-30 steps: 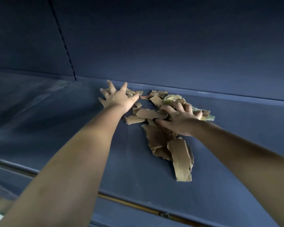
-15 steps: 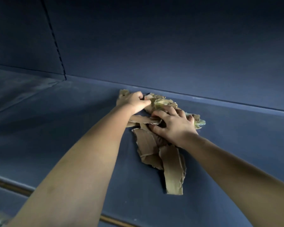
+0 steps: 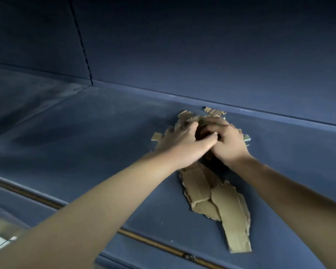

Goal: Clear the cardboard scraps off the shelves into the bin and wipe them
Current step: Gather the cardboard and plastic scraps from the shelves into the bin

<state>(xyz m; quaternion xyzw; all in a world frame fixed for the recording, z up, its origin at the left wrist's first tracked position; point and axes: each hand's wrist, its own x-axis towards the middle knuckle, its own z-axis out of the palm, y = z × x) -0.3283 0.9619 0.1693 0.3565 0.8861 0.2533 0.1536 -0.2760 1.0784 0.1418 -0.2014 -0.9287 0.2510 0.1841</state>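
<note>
I see my left hand [image 3: 179,141] and right hand [image 3: 230,144] pressed together, fingers curled, apparently gripping the cardboard scraps [image 3: 219,200] heaped on the blue shelf [image 3: 105,136].

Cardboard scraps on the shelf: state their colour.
Plain tan-brown cardboard scraps, seen best in the head view against the dark blue shelf.

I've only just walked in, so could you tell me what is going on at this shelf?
A person reaches onto the dark blue shelf with both hands. The left hand and right hand meet over a heap of torn brown cardboard scraps, fingers curled round the rear pieces. Longer strips lie untouched nearer the front edge, and one small corrugated scrap sits by the back wall.
</note>
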